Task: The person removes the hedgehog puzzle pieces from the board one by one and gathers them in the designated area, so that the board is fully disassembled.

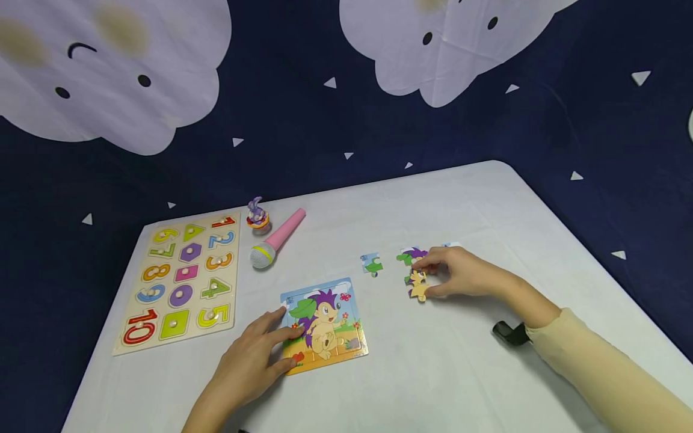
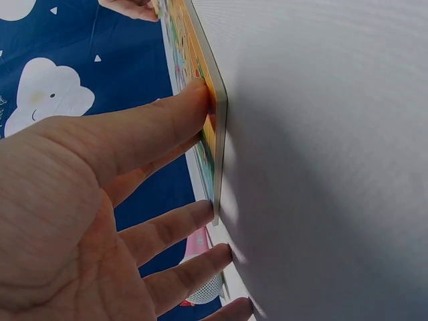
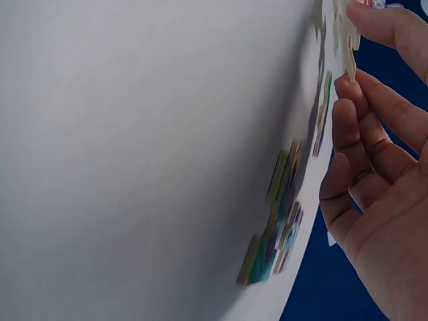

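Observation:
A square hedgehog puzzle point(image 1: 327, 363) lies flat on the table, its picture showing a purple-spined hedgehog. My left hand point(image 1: 250, 358) rests at its left side, with the thumb and some fingers on the border. In the left wrist view, the thumb point(image 2: 157, 127) presses on the puzzle's edge and the other fingers spread out straight. Right of the puzzle, my right hand point(image 1: 468, 273) pinches a puzzle piece point(image 1: 418, 290) with part of the hedgehog on it. The right wrist view shows that piece point(image 3: 350, 60) edge-on between thumb and fingers.
Loose puzzle pieces lie around the right hand, one point(image 1: 371, 263) apart to its left. A number-and-shape board point(image 1: 135, 300) is at the left. Behind the puzzle are a pink toy microphone point(image 1: 281, 233) and a purple rabbit figure point(image 1: 257, 216). Something black point(image 1: 510, 332) sits by the right sleeve.

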`<state>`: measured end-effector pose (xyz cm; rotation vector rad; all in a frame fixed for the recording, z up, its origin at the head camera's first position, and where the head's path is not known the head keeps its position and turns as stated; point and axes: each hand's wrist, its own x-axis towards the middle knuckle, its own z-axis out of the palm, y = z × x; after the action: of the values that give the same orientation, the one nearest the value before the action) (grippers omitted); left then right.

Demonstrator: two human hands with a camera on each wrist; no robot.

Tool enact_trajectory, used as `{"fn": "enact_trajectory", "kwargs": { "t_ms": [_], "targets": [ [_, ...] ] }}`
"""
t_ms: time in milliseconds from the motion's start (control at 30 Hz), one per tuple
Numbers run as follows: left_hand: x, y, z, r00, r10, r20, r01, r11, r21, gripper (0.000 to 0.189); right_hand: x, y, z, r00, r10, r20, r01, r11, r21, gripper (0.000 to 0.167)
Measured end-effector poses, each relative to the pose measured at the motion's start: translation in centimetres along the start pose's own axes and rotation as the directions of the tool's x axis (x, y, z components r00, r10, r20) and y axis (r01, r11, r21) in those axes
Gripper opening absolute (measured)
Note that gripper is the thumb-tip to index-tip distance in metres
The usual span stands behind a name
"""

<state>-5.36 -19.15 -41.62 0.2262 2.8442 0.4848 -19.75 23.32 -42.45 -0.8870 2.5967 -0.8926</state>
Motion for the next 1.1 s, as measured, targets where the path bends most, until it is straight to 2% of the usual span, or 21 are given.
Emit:
{"fn": "enact_trajectory", "kwargs": {
  "t_ms": [467,1100],
  "targets": [
    [-0.1,0.0,0.0,1.000,0.007,-0.002,-0.007,1.000,0.008,0.050,-1.1,1.2,-0.4,1.000,0.005,-0.006,-0.005,1.000,-0.022,0.049],
    [-0.2,0.0,-0.1,1.000,0.004,0.005,-0.004,1.000,0.002,0.050,-1.0,0.9,-0.2,1.000,-0.016,-0.016,0.015,0.996,-0.086,0.047]
  ]
}}
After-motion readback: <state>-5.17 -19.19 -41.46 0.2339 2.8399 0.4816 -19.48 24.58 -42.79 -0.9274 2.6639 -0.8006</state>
